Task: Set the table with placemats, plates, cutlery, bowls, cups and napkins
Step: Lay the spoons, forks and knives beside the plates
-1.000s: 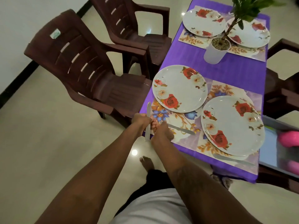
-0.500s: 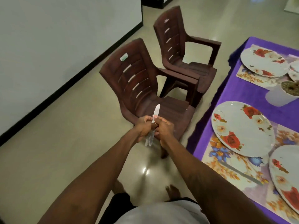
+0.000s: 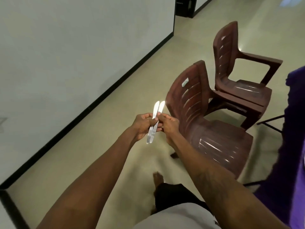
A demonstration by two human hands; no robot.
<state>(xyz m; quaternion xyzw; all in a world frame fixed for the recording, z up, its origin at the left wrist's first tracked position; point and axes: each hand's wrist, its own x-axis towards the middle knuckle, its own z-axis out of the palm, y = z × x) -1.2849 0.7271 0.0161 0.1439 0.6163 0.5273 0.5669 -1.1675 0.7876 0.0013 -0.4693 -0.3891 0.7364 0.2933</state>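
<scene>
Two silver table knives (image 3: 155, 121) stand almost upright side by side in front of me, over the floor, blades pointing up. My left hand (image 3: 143, 125) grips them from the left, fingers curled round the handles. My right hand (image 3: 169, 124) pinches them from the right. Only the purple tablecloth (image 3: 295, 129) of the table shows, at the right edge; plates and placemats are out of view.
Two dark brown plastic armchairs (image 3: 206, 123) stand just right of my hands, the second armchair (image 3: 239, 75) behind the first. A white wall with a black skirting runs along the left. My bare foot (image 3: 157, 176) is on the beige floor.
My view has swung left, away from the table, so the plates have left the frame. The knives, held as one bundle before, now show as two side by side.
</scene>
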